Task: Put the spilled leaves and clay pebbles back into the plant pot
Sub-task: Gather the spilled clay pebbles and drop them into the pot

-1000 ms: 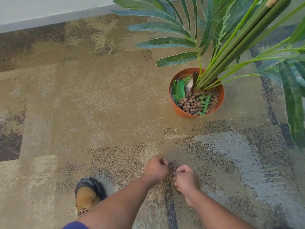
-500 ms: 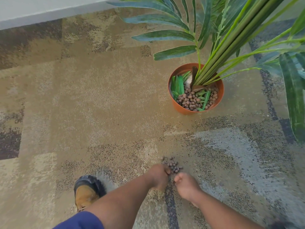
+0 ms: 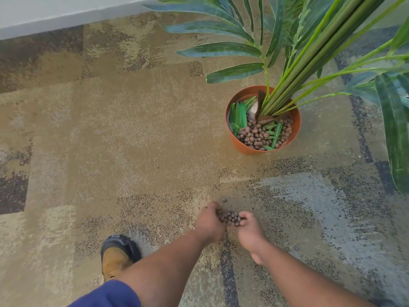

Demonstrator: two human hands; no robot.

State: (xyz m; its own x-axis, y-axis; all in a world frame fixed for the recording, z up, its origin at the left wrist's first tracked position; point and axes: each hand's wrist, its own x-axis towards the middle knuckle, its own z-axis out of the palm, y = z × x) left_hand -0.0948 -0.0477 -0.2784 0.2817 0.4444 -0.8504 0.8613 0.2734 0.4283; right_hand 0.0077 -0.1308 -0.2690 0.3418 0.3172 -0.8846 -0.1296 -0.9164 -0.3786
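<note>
The left hand [image 3: 210,222] and the right hand [image 3: 250,231] are low on the carpet [image 3: 132,140], side by side, with their fingers curled in toward each other. Between them sits a small heap of pebbles [image 3: 229,218]. Both hands cup the heap from its two sides, and the fingers touch the pebbles. I cannot tell if the heap is off the carpet yet or only being pushed together.

One pebble [image 3: 224,199] lies alone, just past the left hand's fingers, on the far side of the heap.

The pot [image 3: 241,147] is farther out, ahead of the hands and off to the right. It stands upright. It is well apart from the hands, so the heap has to go up, forward and to the right to reach it. The right hand is on the pot's side, so it looks a little nearer. The pot already holds many pebbles and some green leaves [image 3: 240,114]. I see no loose leaves on the carpet near the hands.

The plant's long stems [image 3: 309,63] lean up and away to the right. The near, left part of the pot's mouth looks open, so I think that is the easy way in.
</note>
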